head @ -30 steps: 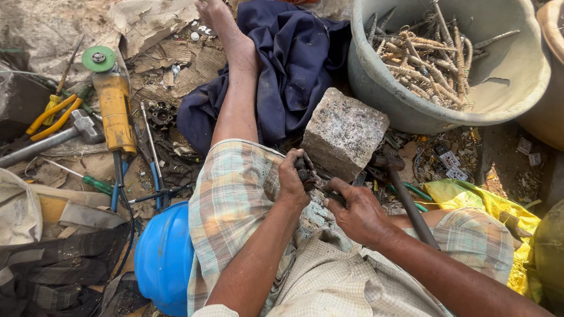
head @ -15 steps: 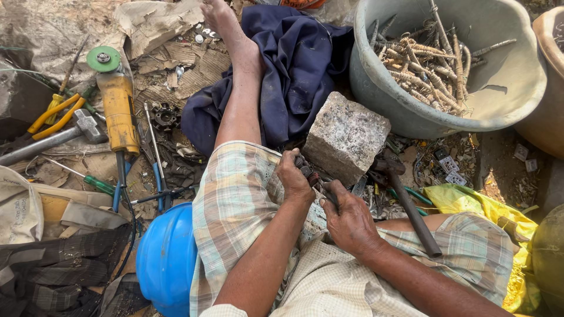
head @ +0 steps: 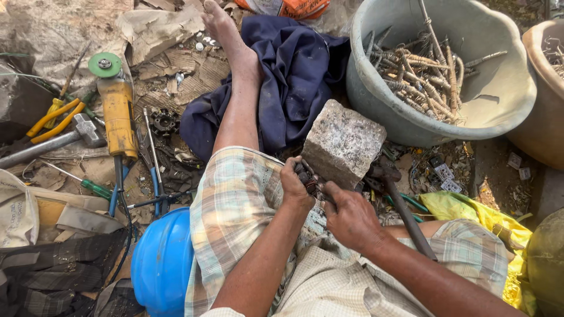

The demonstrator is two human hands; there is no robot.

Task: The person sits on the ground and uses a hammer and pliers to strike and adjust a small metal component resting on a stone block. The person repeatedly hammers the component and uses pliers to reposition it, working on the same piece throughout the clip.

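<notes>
Hands (head: 329, 196) unmoved, same small dark part (head: 308, 179) against stone block (head: 342, 142).

garment: pale plaid wrap, green-orange checks | arms: bare, no sleeves | hands (head: 329, 196): ungloved | foot: bare

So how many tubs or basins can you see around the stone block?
2. A grey plastic tub of rusty wire-wrapped rods sits just beyond the stone block, and a brown basin is cut off at the right edge. More may lie out of view.
</notes>
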